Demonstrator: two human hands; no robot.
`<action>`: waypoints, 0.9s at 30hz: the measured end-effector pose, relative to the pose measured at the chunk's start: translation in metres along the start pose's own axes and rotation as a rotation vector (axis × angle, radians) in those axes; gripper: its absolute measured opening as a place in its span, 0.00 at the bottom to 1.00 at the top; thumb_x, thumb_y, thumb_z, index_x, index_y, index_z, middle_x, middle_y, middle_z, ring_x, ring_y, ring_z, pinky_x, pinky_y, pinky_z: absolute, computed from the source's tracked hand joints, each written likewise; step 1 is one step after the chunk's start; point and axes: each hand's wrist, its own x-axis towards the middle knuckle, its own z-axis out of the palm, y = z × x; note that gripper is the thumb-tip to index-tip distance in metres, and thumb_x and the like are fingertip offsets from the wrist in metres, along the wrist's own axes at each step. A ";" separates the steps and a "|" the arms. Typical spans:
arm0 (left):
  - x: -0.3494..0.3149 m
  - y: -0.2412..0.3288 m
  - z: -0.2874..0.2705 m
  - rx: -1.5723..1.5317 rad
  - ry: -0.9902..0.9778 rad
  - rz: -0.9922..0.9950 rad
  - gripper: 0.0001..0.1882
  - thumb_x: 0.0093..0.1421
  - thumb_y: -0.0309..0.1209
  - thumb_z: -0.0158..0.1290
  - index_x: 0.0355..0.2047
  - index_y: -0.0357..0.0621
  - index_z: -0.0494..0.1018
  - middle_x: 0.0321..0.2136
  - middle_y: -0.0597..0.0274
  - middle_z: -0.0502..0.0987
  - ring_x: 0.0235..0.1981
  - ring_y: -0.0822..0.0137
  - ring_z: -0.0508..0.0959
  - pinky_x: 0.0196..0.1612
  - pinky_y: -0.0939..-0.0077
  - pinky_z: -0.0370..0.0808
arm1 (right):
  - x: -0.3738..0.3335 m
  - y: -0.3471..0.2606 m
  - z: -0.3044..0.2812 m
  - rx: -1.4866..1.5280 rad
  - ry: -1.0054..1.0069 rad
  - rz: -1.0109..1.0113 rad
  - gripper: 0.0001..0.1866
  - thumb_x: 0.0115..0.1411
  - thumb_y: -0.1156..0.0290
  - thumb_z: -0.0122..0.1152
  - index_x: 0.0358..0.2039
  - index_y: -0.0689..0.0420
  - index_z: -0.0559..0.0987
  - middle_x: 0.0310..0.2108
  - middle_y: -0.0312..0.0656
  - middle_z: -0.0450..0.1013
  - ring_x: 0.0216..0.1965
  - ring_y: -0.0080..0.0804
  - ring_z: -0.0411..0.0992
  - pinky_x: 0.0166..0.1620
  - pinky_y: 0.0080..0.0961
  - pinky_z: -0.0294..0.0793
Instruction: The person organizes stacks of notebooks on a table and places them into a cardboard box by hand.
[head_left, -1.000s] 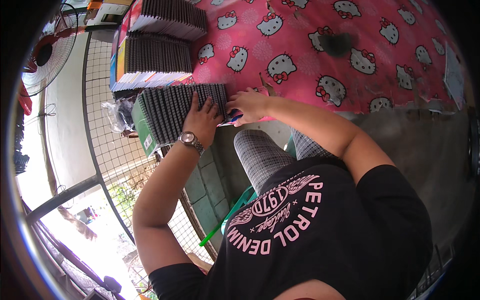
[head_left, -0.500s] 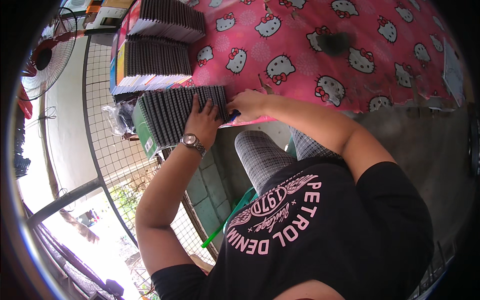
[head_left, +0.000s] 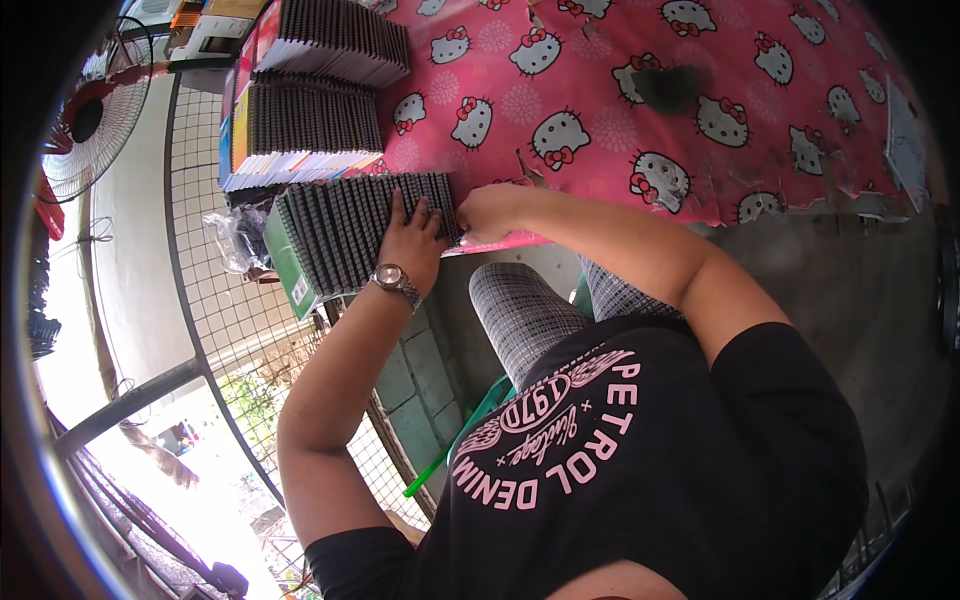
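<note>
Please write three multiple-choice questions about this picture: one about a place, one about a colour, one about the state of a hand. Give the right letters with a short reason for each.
1. Where does the left hand lie?
A. flat on the nearest stack of spiral notebooks
B. on the standing fan
C. on the person's knee

2. What is the main colour of the tablecloth?
A. blue
B. pink-red with white cat faces
C. plain green

3. How is the right hand?
A. raised in the air, open
B. curled at the right edge of the nearest stack, at the table edge
C. resting on the wire fence

Answers:
1 A, the palm and spread fingers press on the dark spiral bindings.
2 B, the cloth is pink-red and white faces repeat across it.
3 B, the fingers are bent right beside the stack; what they pinch cannot be seen.
</note>
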 end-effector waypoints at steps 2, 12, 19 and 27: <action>0.001 0.000 0.002 -0.019 -0.013 -0.002 0.20 0.62 0.37 0.44 0.54 0.64 0.74 0.64 0.62 0.63 0.69 0.56 0.55 0.67 0.31 0.34 | -0.003 -0.007 -0.007 0.006 -0.092 0.060 0.26 0.49 0.53 0.66 0.49 0.45 0.78 0.42 0.39 0.76 0.47 0.41 0.74 0.53 0.50 0.66; 0.015 0.009 0.017 0.004 0.020 0.005 0.21 0.63 0.36 0.43 0.56 0.60 0.72 0.64 0.65 0.64 0.69 0.60 0.56 0.67 0.31 0.36 | -0.011 0.012 0.013 -0.315 0.339 -0.227 0.23 0.50 0.52 0.64 0.46 0.47 0.79 0.48 0.40 0.73 0.54 0.41 0.69 0.54 0.50 0.66; 0.014 0.011 0.010 -0.016 -0.073 -0.015 0.23 0.63 0.36 0.43 0.59 0.61 0.69 0.65 0.65 0.62 0.69 0.60 0.55 0.67 0.32 0.35 | -0.013 -0.018 -0.020 -0.149 -0.110 0.076 0.25 0.50 0.52 0.64 0.47 0.49 0.79 0.48 0.42 0.73 0.55 0.41 0.68 0.55 0.50 0.65; 0.021 0.014 0.020 0.048 -0.019 -0.020 0.26 0.64 0.37 0.41 0.64 0.67 0.62 0.67 0.65 0.58 0.69 0.57 0.53 0.67 0.30 0.34 | -0.016 0.008 0.019 -0.445 0.455 -0.246 0.26 0.47 0.53 0.66 0.46 0.49 0.79 0.47 0.40 0.73 0.55 0.39 0.67 0.55 0.46 0.64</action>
